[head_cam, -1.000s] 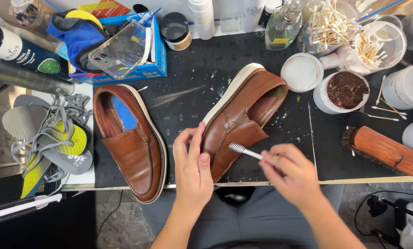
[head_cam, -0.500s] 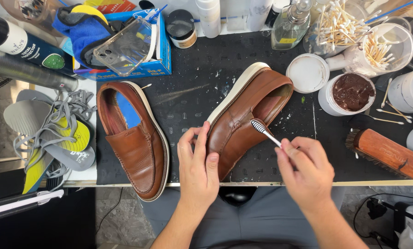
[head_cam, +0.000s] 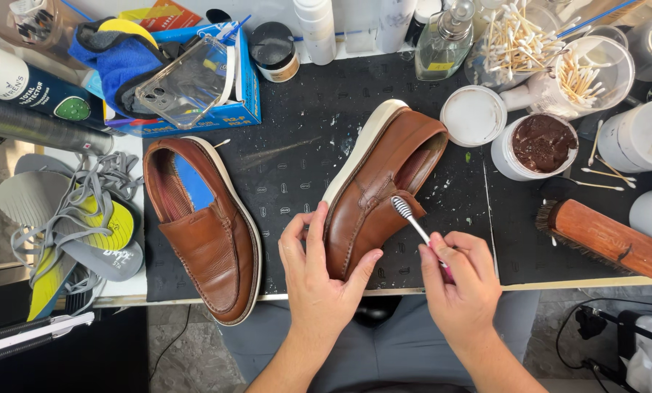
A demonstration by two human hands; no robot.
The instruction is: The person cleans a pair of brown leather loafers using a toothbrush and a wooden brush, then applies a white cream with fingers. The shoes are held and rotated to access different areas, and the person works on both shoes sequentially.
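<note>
Black matting covers the surface (head_cam: pixel 304 153), and on it we steady a brown shoe (head_cam: pixel 380 182) tipped on its side, our left hand (head_cam: pixel 319 280) closed around its toe with thumb and fingers pressed to the leather. A second brown shoe (head_cam: pixel 206 225) lies flat just to the left, apart from ours. Our right hand (head_cam: pixel 460 280) has its grip pinching a toothbrush (head_cam: pixel 413 222), whose bristle head touches the upper of the shoe we hold.
</note>
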